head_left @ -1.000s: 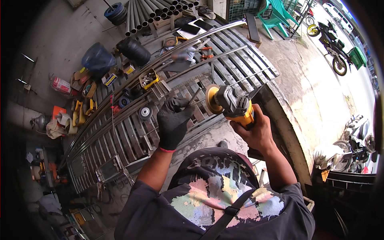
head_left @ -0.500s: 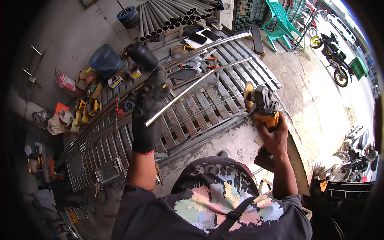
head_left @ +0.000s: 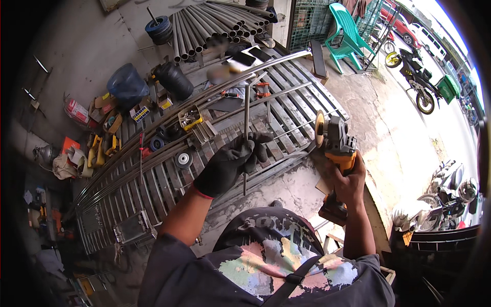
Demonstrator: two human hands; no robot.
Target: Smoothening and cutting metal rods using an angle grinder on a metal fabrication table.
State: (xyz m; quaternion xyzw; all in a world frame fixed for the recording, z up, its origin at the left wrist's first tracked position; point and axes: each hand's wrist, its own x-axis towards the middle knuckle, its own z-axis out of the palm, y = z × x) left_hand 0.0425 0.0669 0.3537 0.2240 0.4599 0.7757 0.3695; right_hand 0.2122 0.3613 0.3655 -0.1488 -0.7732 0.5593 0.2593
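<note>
Your gloved left hand (head_left: pixel 230 166) clamps a thin shiny steel rod (head_left: pixel 246 128), running twelve to six; your bare right hand (head_left: pixel 348 181) grips the orange angle grinder (head_left: pixel 335 140) at three.

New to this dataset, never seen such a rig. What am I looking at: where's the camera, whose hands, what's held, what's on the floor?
No machine here: a person works bare-armed, and a fisheye camera on their head looks down, so straight edges bend. The left hand, in a black glove, has its grip on a thin metal rod, held roughly upright. The right hand holds an orange angle grinder, disc to the left. Below lies a large steel gate flat on the concrete floor, with tools on it and a bundle of pipes behind.
</note>
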